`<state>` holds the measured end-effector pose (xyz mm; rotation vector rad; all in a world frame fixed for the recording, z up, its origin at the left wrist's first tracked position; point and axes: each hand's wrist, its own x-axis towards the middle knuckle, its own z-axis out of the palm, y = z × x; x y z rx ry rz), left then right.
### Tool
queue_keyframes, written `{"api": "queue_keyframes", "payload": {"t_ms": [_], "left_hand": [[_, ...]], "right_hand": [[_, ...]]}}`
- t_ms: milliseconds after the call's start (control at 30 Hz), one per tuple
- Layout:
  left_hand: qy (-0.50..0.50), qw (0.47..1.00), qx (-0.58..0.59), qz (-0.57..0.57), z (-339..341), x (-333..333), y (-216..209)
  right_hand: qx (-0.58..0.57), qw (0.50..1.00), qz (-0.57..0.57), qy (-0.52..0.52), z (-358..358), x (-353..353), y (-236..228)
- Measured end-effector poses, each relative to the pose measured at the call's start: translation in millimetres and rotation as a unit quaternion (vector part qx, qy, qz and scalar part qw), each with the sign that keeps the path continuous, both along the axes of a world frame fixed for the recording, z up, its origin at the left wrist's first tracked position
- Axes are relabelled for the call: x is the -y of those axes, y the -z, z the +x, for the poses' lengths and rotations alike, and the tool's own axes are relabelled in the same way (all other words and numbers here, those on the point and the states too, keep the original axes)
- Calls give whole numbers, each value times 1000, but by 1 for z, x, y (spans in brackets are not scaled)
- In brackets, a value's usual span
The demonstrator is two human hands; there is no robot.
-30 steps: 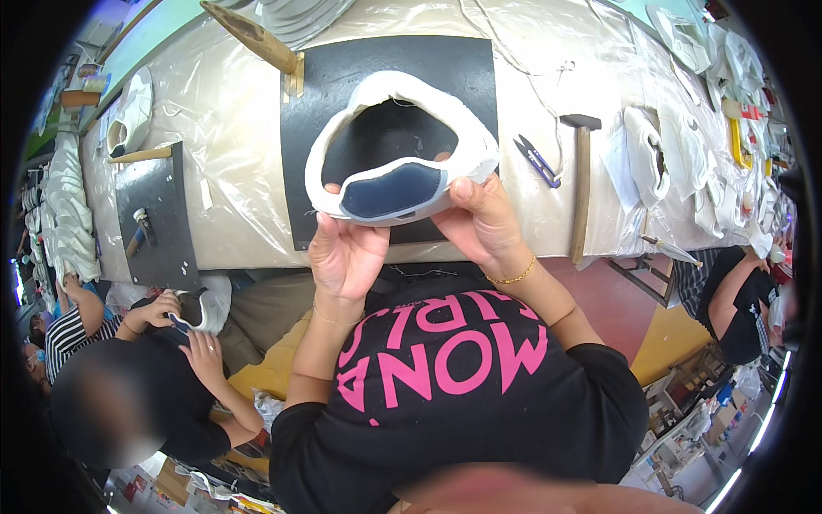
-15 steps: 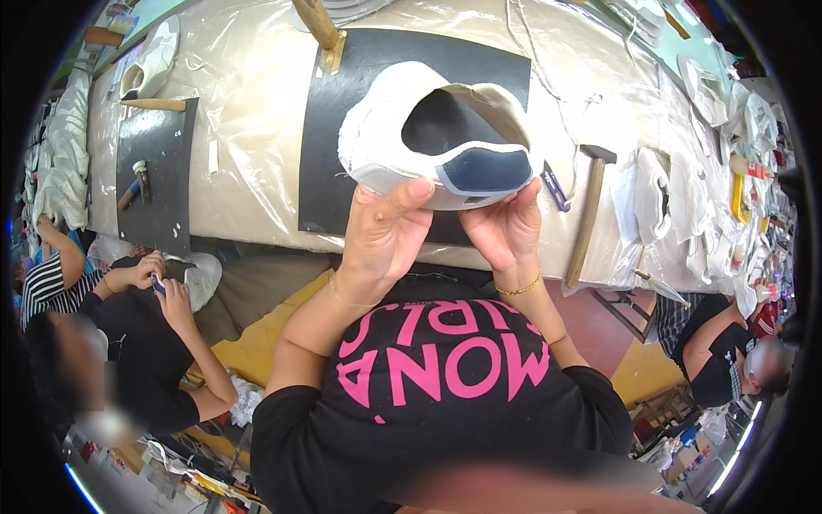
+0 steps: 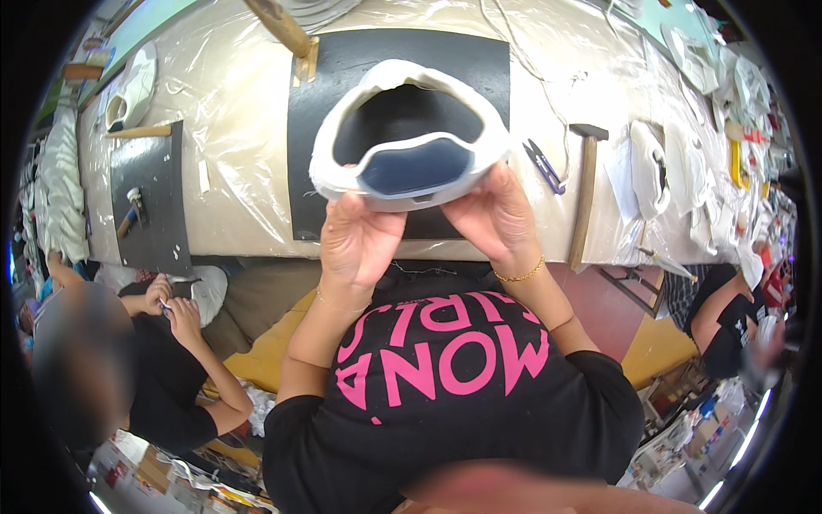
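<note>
A white shoe upper (image 3: 498, 137) with a dark blue panel is held up above the black mat (image 3: 310, 210). Its wide opening faces up and shows the mat through it. My left hand (image 3: 360, 236) grips its lower left edge, thumb in front and fingers partly hidden behind. On the lower right edge my right hand (image 3: 495, 214) is closed in the same way, a gold bracelet on its wrist.
Right of the mat lie thread snips (image 3: 545, 167) and a hammer (image 3: 587, 188), with more white shoe uppers (image 3: 649, 171) beyond. A wooden handle (image 3: 282, 27) juts over the mat's far left corner. Another mat (image 3: 150, 193) bears a small hammer. Co-workers sit at both sides.
The shoe upper has turned from a slant to nearly level and moved slightly left. Both my hands moved with it and still hold its edges.
</note>
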<state>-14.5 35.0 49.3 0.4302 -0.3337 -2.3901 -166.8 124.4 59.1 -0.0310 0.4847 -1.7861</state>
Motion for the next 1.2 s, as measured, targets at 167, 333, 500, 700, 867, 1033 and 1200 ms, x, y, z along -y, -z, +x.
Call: {"api": "queue_keyframes", "payload": {"t_ms": [167,333,500,700,867,1033,1200], "left_hand": [[24,999,17,14,24,-7,17],[-83,969,222,65,52,-3,8],[-133,713,418,-547,55,7,-53],[110,613,466,-629,17,22,-86],[220,719,468,-465,5,34,-95],[237,758,427,-432,5,43,-96],[183,789,405,-424,6,41,-94]], "right_hand": [[-53,998,23,-20,5,4,-10],[-130,989,45,-47,10,0,-10],[-246,957,78,-131,11,1,-13],[-309,940,67,-125,11,7,-20],[-325,942,41,-76,6,13,-25],[-361,926,30,-111,-5,18,-33],[-376,922,25,-86,-6,25,-34]]}}
